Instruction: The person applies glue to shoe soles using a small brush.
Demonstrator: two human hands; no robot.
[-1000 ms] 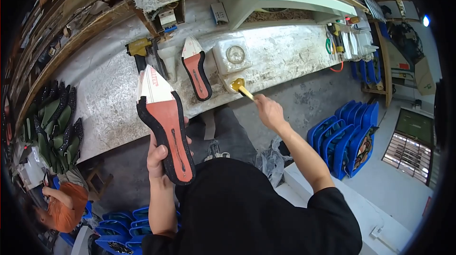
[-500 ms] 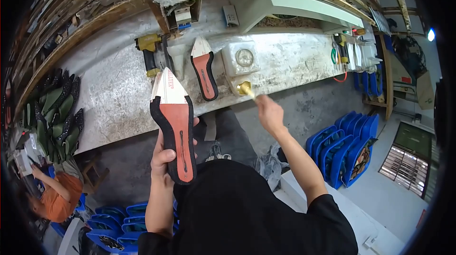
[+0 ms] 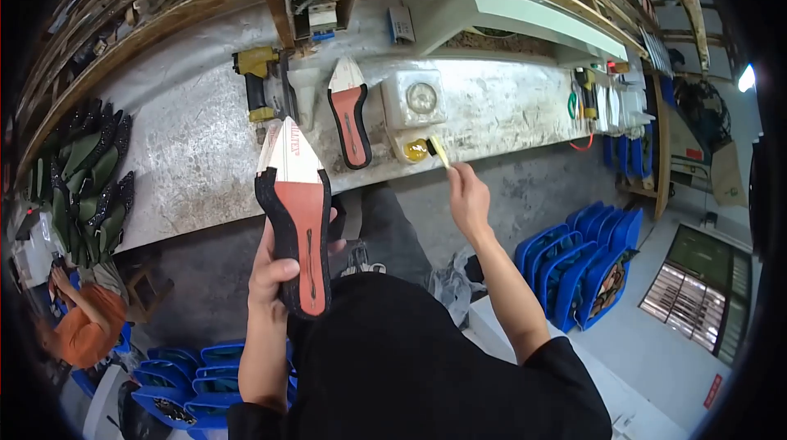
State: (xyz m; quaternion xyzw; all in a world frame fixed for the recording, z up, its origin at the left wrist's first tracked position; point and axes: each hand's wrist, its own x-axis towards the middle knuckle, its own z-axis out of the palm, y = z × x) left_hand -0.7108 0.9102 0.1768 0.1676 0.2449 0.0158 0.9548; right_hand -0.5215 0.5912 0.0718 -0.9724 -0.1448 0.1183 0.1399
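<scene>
My left hand is closed around a long shoe insole, its pointed white toe up and the thumb on its edge. The insole has a red middle, a black rim and a dark slot down the centre; another white tip shows just behind its toe. Between the closed fingers of my right hand is a small brush with a pale handle and dark bristles. The bristles are right beside the yellow glue in a small tray at the bench edge. A similar insole lies on the bench.
A cloudy plastic container stands behind the glue. On the bench lie a yellow-black power tool and a pile of dark green shoe pieces. Blue bins stand to the right. A person in orange is at far left.
My right hand has drawn the brush slightly right, so its bristles now show beside the glue. The left hand keeps its hold on the insole. The view has shifted a little.
</scene>
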